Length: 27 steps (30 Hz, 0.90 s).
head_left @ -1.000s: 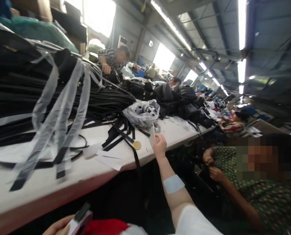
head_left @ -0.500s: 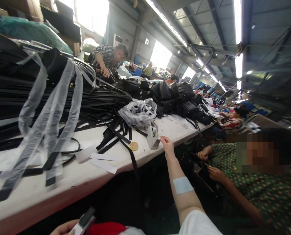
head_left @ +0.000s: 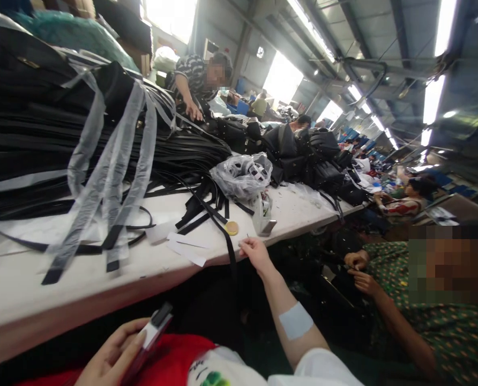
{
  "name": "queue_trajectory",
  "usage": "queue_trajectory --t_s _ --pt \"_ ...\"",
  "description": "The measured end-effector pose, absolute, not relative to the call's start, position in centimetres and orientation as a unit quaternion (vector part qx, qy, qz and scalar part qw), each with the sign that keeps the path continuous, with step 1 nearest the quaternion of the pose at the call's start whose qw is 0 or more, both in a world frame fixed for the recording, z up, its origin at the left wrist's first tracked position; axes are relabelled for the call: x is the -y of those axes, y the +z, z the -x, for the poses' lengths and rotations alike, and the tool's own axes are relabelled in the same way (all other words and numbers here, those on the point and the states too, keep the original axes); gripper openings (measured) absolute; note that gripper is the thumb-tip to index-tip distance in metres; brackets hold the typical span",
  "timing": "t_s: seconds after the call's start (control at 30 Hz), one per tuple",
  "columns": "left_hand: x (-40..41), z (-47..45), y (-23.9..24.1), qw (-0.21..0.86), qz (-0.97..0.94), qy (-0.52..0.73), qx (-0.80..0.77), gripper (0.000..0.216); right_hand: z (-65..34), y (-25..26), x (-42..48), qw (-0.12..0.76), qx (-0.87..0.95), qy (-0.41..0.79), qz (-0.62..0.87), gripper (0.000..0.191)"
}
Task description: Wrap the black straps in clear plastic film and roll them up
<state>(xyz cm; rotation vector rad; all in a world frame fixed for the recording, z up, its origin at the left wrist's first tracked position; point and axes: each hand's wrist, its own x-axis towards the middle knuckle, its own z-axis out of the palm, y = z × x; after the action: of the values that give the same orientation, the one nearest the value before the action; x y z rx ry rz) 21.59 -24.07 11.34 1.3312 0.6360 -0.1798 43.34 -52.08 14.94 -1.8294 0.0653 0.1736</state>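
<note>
In the head view, my left hand (head_left: 116, 348) is at the lower left, closed around a small silver-and-black tool (head_left: 158, 321) whose exact kind I cannot make out. My right hand (head_left: 257, 254) is at the table's front edge, thumb and fingers pinched together; whatever is between the fingertips is too small to name. Just beyond it stands a grey tape dispenser (head_left: 263, 214), a short gap from my fingers. A round yellow-rimmed disc (head_left: 231, 228) lies to the left of it, beside a black strap (head_left: 223, 228) that hangs over the edge.
Long black straps (head_left: 174, 150), some in clear plastic sleeves (head_left: 118, 161), cover the left of the white table (head_left: 150, 279). Behind the dispenser are a clear plastic bag (head_left: 243, 174) and black bags (head_left: 303, 153). One co-worker (head_left: 403, 273) sits at right; another (head_left: 193, 80) leans across the back.
My right hand has come away from the tape dispenser, moving left and toward me. My left hand has risen further into view with the tool. The whole view has shifted.
</note>
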Motion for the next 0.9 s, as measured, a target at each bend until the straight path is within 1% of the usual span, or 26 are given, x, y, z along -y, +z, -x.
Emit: queue_trajectory --t_s 0.03,0.17,0.3,0.43,0.6,0.73,0.9 --pt "24.2 -21.6 12.0 0.733 -0.612 -0.08 -0.285 0.061 -42.0 14.9 49.8 0.617 0.003 0.118 0.778 0.032" --pt "24.8 -21.3 14.0 0.713 -0.643 -0.026 -0.278 0.051 -35.8 14.8 41.6 0.657 0.13 0.273 0.691 0.028" --pt "24.9 -20.6 14.2 0.704 -0.656 0.027 -0.271 0.035 -31.8 15.1 37.4 0.663 0.18 0.358 0.633 0.028" --pt "24.5 -19.8 14.0 0.707 -0.644 0.055 -0.286 0.031 -30.7 15.4 36.4 0.643 0.174 0.423 0.615 0.032" --pt "24.1 -19.9 13.6 0.718 -0.629 0.065 -0.291 0.033 -30.0 15.0 36.4 0.611 0.155 0.453 0.631 0.039" --pt "24.1 -20.1 13.9 0.729 -0.611 0.074 -0.298 0.033 -29.5 13.8 36.2 0.582 0.133 0.428 0.679 0.043" --pt "24.0 -19.8 14.3 0.755 -0.572 0.08 -0.31 0.028 -29.4 12.6 36.2 0.557 0.133 0.402 0.715 0.043"
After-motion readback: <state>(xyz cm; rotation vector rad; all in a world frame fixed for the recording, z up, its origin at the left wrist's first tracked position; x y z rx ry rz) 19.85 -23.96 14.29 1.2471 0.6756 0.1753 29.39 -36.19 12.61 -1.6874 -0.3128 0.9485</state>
